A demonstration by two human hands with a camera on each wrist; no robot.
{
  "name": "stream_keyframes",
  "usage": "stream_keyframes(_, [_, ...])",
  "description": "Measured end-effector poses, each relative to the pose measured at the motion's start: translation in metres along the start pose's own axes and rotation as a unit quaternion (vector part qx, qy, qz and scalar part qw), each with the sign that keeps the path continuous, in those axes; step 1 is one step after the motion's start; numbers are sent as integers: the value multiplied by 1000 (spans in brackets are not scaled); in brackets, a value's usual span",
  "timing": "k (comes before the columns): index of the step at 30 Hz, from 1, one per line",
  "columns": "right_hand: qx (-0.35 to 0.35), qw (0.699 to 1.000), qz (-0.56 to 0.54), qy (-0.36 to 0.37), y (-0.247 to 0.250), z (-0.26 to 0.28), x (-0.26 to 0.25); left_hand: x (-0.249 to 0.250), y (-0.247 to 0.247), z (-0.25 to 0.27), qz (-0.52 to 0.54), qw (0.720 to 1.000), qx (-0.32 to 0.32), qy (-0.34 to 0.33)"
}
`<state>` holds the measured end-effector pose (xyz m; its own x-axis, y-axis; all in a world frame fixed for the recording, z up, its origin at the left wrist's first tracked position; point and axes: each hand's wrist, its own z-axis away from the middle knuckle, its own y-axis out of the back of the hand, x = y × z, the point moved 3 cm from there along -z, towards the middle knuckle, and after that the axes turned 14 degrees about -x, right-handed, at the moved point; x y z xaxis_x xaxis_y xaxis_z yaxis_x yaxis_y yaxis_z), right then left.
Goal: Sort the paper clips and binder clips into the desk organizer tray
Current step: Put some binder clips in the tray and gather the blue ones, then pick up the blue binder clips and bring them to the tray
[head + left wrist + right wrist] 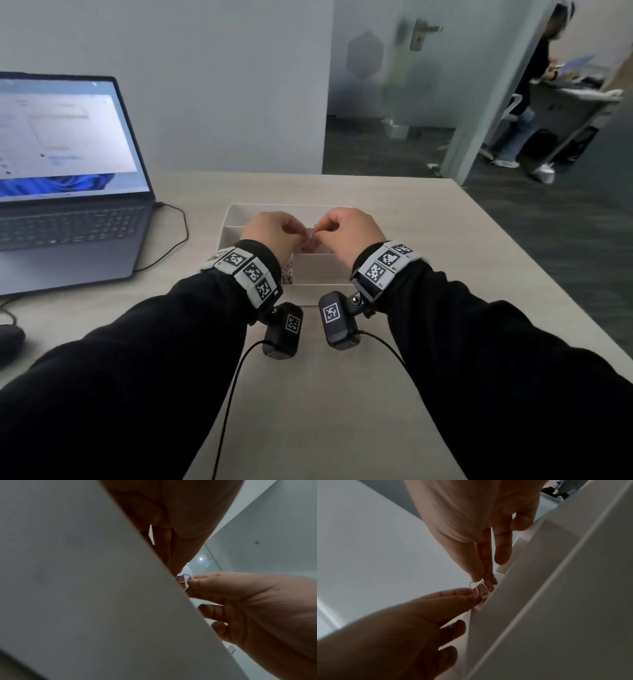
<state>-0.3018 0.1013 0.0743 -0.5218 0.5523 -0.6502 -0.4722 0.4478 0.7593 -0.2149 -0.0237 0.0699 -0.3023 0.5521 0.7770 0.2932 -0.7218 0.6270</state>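
Black sleeves, tagged wristbands, wrist cameras

Both arms wear long black sleeves [137,359] down to the wrist; each wrist carries a grey band [245,270] of square black-and-white markers — under each band hangs a small black camera [282,330] on a ball joint, with its own marker and a thin black cable [233,394]

Light: soft, even, indoor; faint shadows on table [342,394].
Head view: laptop screen [65,137] glares, blurred; edges bowed.
Wrist views: dim, grainy; near tray wall [85,588] out of focus.
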Motion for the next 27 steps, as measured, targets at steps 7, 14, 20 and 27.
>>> stream_keyframes(7, [-34,998,52,-1,-10,2,-1,-7,3,8,23,999,19,-20])
stream_keyframes(14, [56,997,-47,27,20,63,20,25,-22,40,91,993,-21,-70])
stream_keyframes(20, [139,983,-116,-15,57,156,83,53,-83,71,116,981,-127,-92])
stream_keyframes(27, [192,954,-173,-154,97,227,168,66,-152,78,42,963,-260,-57])
